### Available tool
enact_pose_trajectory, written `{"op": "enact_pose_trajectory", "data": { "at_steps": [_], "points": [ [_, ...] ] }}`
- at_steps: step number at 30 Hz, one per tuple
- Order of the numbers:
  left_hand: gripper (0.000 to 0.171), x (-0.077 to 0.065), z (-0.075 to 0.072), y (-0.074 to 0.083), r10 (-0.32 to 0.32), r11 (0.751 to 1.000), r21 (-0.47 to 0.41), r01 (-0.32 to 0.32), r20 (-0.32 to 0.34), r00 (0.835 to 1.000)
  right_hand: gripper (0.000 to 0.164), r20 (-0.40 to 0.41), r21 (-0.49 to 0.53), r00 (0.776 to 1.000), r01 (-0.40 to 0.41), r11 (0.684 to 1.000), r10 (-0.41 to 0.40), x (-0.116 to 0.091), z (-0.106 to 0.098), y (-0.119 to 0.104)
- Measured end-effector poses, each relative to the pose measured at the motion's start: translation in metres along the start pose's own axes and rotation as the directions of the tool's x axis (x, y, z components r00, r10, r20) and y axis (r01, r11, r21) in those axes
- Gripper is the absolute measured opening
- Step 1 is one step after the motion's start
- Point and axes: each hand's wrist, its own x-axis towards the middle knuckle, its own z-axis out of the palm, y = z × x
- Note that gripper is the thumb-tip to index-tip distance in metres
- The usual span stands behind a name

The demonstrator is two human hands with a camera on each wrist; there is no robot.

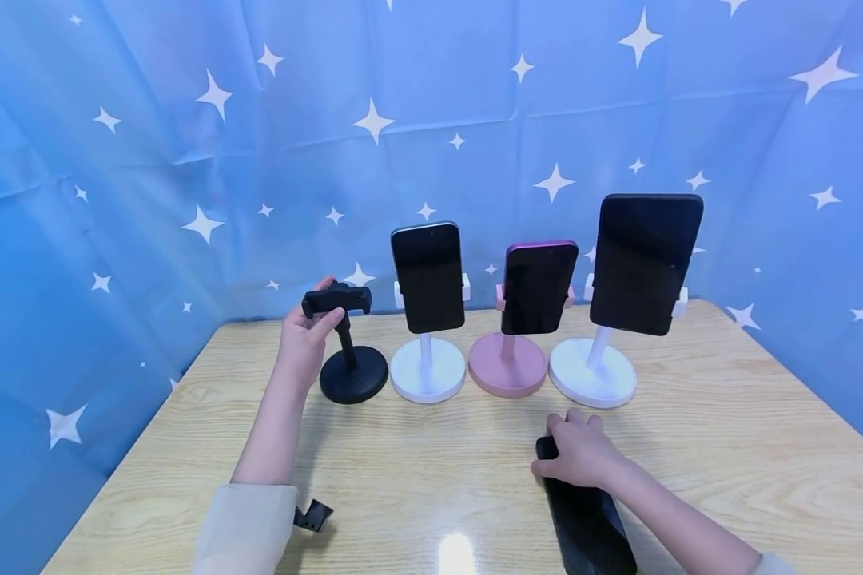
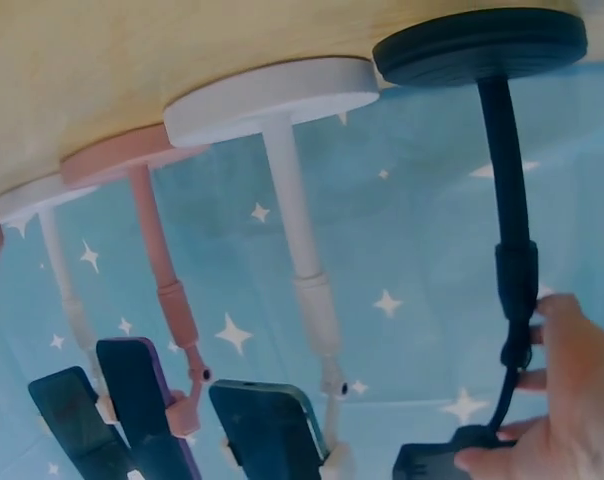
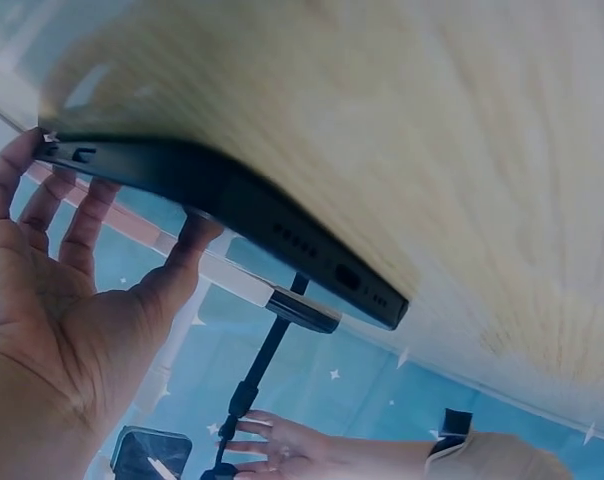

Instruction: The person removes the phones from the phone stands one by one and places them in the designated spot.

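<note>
At the left of the row, my left hand [image 1: 304, 339] grips a black phone stand [image 1: 355, 374] near its top, thumb at the clamp [image 1: 336, 299], fingers behind. The clamp holds no phone; the round base sits on the table. In the left wrist view, that hand [image 2: 582, 400] is around the stand's upper neck and clamp. My right hand [image 1: 581, 451] holds a black smartphone [image 1: 588, 523] by its edges near the far end. The phone lies screen up at the front right. In the right wrist view, its port edge [image 3: 347, 275] faces the camera.
Beside the black stand are a white stand [image 1: 427, 374], a pink stand [image 1: 507, 369] and another white stand [image 1: 591, 375], each holding an upright device, the rightmost one [image 1: 647, 263] largest. A blue star-patterned curtain [image 1: 316, 80] hangs behind the wooden table [image 1: 403, 471].
</note>
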Motion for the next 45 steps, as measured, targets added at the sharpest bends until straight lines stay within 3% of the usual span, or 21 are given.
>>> {"op": "enact_pose_trajectory", "data": {
  "at_steps": [5, 11, 16, 20, 24, 31, 35, 38, 41, 45],
  "points": [
    [0.03, -0.011, 0.001, 0.004, -0.097, 0.988, 0.114, 0.106, -0.08, 0.992, 0.05, 0.015, -0.005, 1.0, 0.025, 1.0, -0.025, 0.002, -0.003, 0.002],
    [0.041, -0.026, 0.009, 0.004, -0.283, 0.92, 0.237, 0.312, -0.147, 0.948, 0.042, 0.03, 0.002, 0.998, 0.057, 0.998, -0.057, 0.004, -0.006, 0.003],
    [0.039, -0.038, 0.019, -0.001, -0.401, 0.861, 0.291, 0.416, -0.111, 0.909, 0.037, 0.036, 0.046, 0.997, 0.072, 0.996, -0.074, 0.004, -0.008, -0.001],
    [0.039, -0.047, 0.029, -0.003, -0.475, 0.819, 0.337, 0.464, -0.055, 0.878, 0.036, 0.021, 0.099, 0.989, 0.14, 0.985, -0.143, 0.005, -0.009, -0.007],
    [0.039, -0.05, 0.043, -0.004, -0.494, 0.803, 0.368, 0.468, -0.028, 0.869, 0.041, -0.01, 0.17, 0.981, 0.193, 0.966, -0.195, 0.007, -0.014, -0.016],
    [0.045, -0.05, 0.065, -0.001, -0.454, 0.823, 0.391, 0.413, 0.014, 0.891, 0.048, -0.139, 0.319, 0.949, 0.312, 0.895, -0.282, 0.013, -0.023, -0.041],
    [0.052, -0.05, 0.073, 0.001, -0.439, 0.84, 0.373, 0.395, 0.037, 0.898, 0.051, -0.223, 0.385, 0.933, 0.352, 0.853, -0.284, 0.014, -0.027, -0.059],
    [0.057, -0.049, 0.078, 0.003, -0.413, 0.859, 0.353, 0.37, 0.05, 0.91, 0.051, -0.314, 0.434, 0.904, 0.409, 0.802, -0.291, 0.018, -0.031, -0.071],
    [0.063, -0.047, 0.082, 0.008, -0.384, 0.868, 0.364, 0.338, 0.06, 0.922, 0.054, -0.424, 0.45, 0.857, 0.48, 0.753, -0.293, 0.023, -0.038, -0.081],
    [0.069, -0.043, 0.088, 0.014, -0.344, 0.876, 0.384, 0.293, 0.069, 0.936, 0.061, -0.527, 0.447, 0.808, 0.528, 0.722, -0.264, 0.032, -0.048, -0.092]
  ]
}}
